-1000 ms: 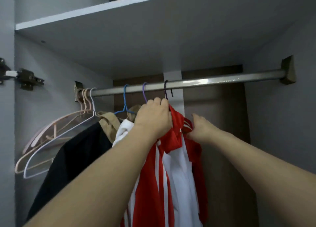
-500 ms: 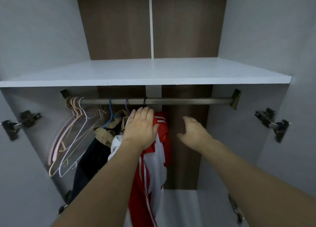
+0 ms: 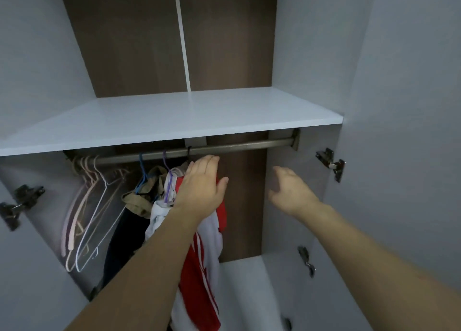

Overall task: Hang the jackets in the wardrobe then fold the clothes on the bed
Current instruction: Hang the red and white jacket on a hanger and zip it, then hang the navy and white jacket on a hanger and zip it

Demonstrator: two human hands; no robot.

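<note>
The red and white jacket hangs from the metal rail on a dark hanger hook, the rightmost garment on that rail. The left hand lies flat against its shoulder with fingers straight and together, pressing rather than gripping. The right hand floats below the rail's bare right stretch, fingers loosely spread, holding nothing and touching nothing.

The step in hand looks like settling this jacket after hanging. To do it well, I judge the flat palm should smooth the shoulder down along the hanger's line, not push sideways, since a thin hook would slide easily on a smooth rail and crowd the neighbours. The free hand could steady the hem or check that the hook sits fully over the rail.

The jacket looks like slick sportswear fabric, red panels with white stripes, draping in soft folds. Left of it on the rail hang a white garment on a purple hanger, an olive garment on a blue hanger, and a dark garment below them. At the rail's left end, several thin pastel wire hangers hang bare. Above the rail, the shelf is a smooth pale board; the wardrobe's back panel is brown. Whether clothes wait on the bed cannot be told; it is out of view.
</note>
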